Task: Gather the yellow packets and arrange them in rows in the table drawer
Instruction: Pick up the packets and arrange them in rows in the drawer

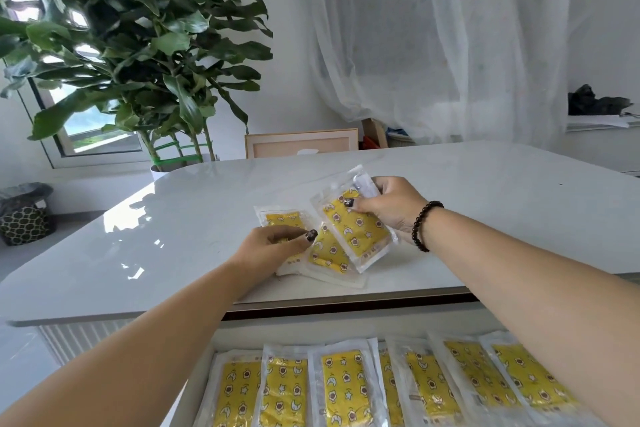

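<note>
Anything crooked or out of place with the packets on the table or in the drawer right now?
On the table the loose packets overlap at differing angles. The right hand holds one packet tilted; the left hand rests on another. The drawer row overlaps, roughly aligned. No damage visible.

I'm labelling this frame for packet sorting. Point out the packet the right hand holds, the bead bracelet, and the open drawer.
held packet (pixel 356 232): head view, on its yellow printed middle.
bead bracelet (pixel 420 229): head view, on the dark beads at the right wrist.
drawer (pixel 311 329): head view, on its bare back wall.
</note>
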`<action>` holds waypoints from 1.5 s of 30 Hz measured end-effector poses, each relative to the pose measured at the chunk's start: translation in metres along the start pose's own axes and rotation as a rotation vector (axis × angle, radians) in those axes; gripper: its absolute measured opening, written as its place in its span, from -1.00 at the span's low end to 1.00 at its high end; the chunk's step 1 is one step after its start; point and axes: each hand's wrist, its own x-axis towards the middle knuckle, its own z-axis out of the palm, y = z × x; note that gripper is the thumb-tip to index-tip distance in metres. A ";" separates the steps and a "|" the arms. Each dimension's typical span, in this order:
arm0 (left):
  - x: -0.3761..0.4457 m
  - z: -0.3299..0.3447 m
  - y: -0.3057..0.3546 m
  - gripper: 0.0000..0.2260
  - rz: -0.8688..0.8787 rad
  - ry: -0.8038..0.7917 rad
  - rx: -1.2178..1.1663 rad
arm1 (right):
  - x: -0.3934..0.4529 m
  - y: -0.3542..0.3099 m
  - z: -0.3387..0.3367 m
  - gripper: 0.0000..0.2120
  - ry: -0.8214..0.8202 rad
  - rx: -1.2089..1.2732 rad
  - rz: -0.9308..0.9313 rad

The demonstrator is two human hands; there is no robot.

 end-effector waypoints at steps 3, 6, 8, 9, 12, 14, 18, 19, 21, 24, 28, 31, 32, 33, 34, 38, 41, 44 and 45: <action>-0.001 0.000 0.002 -0.93 -0.029 -0.077 -0.036 | -0.005 0.004 0.020 -0.89 0.032 0.054 -0.034; -0.002 0.002 0.003 -0.93 -0.046 -0.109 -0.072 | -0.007 0.007 0.037 -0.87 0.129 0.140 -0.059; -0.002 0.002 0.003 -0.94 -0.063 -0.061 -0.102 | -0.007 0.007 0.045 -0.81 0.216 0.211 -0.031; -0.002 0.002 0.003 -0.93 -0.073 -0.028 -0.122 | -0.007 0.008 0.048 -0.77 0.250 0.230 -0.003; 0.001 0.002 0.000 -0.85 -0.072 0.046 -0.149 | -0.008 0.017 0.059 -0.59 0.289 0.236 0.106; 0.002 0.002 -0.002 -0.81 -0.066 0.069 -0.155 | -0.008 0.025 0.068 -0.57 0.320 0.246 0.142; 0.000 0.000 -0.002 -0.84 -0.055 0.004 -0.137 | -0.008 0.031 0.082 -0.58 0.341 0.298 0.166; -0.001 0.001 -0.002 -0.85 -0.048 -0.004 -0.097 | -0.008 0.031 0.084 -0.59 0.338 0.312 0.169; -0.001 0.002 -0.002 -0.87 -0.039 0.002 -0.029 | -0.009 0.030 0.083 -0.61 0.315 0.334 0.155; -0.001 0.002 -0.002 -0.88 -0.037 0.022 -0.040 | -0.011 0.028 0.076 -0.63 0.273 0.393 0.115; -0.002 -0.002 -0.001 -0.85 -0.041 0.002 -0.078 | -0.009 0.026 0.065 -0.54 0.160 0.457 0.014; -0.003 -0.006 0.000 -0.83 -0.061 -0.051 -0.062 | -0.009 0.024 0.056 -0.51 0.029 0.427 0.004; -0.004 -0.006 0.000 -0.84 -0.068 -0.070 -0.065 | -0.009 0.024 0.055 -0.50 -0.001 0.426 0.020; -0.005 -0.006 0.001 -0.85 -0.072 -0.080 -0.075 | -0.010 0.023 0.054 -0.48 -0.018 0.436 0.036; -0.006 -0.005 0.001 -0.86 -0.070 -0.073 -0.086 | -0.010 0.024 0.055 -0.45 -0.015 0.446 0.048; -0.003 0.002 0.002 -0.88 -0.070 0.059 -0.130 | -0.008 0.027 0.057 -0.48 0.085 0.527 0.057; -0.001 0.002 0.002 -0.89 -0.077 0.130 -0.174 | -0.003 0.026 0.054 -0.52 0.113 0.470 0.011; -0.001 -0.001 0.001 -0.86 -0.090 0.095 -0.210 | -0.004 0.021 0.049 -0.58 0.061 0.237 -0.052; -0.002 -0.001 0.001 -0.85 -0.097 0.079 -0.194 | -0.005 0.019 0.047 -0.58 0.046 0.169 -0.057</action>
